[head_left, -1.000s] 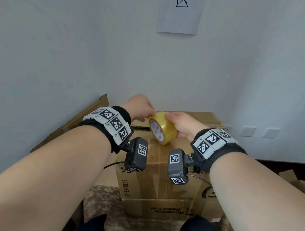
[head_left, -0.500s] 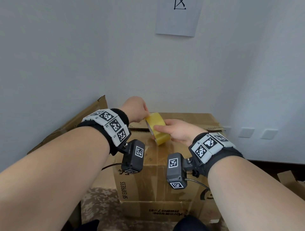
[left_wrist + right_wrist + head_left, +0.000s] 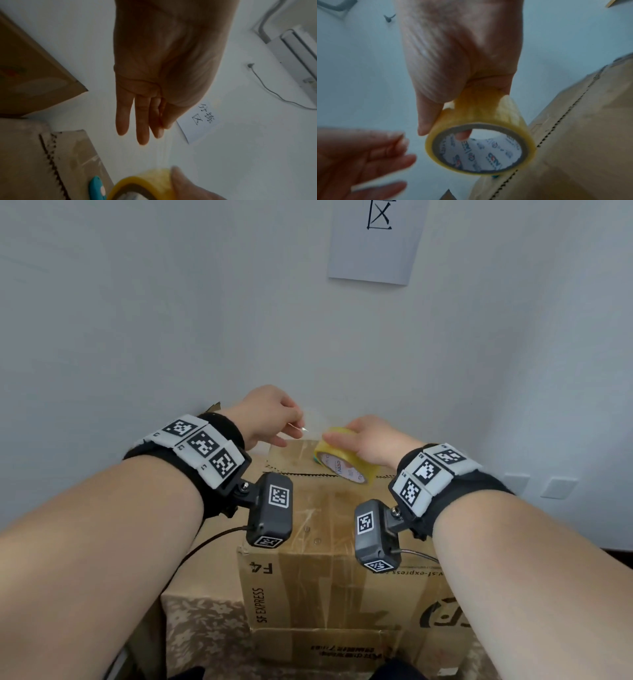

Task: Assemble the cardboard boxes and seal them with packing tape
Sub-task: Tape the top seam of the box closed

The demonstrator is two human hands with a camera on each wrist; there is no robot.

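1. The left hand (image 3: 265, 414) hangs above the far left part of the box top. Thumb and forefinger pinch the free end of the clear tape strip (image 3: 310, 430); in the left wrist view the other three fingers (image 3: 140, 121) lie straight and close together. Risk: the pinch takes only the tip of the strip, so it may slip out and snap back onto the roll, or stick to the fingers and crease.

2. The strip spans the short gap between the hands, clear of the cardboard. Risk: held slack or twisted, it may fold onto itself and lose its adhesive face.

3. A teal utility knife (image 3: 97, 187) lies on the box top just beside the roll. Whether its blade is out cannot be told. Risk: the strip or a hand may catch on it during the lay-down.

4. The yellowish roll of clear packing tape (image 3: 346, 460) is held just over the far edge of the brown cardboard box (image 3: 335, 577); whether it touches the top cannot be told. Risk: an off-line pull would lay tape beside the centre seam, leaving the flaps unsealed.

5. The right hand (image 3: 371, 440) grips the roll, thumb on the outer face, one fingertip inside the core. Risk: that finger may brake the roll, so the strip jerks or tears.
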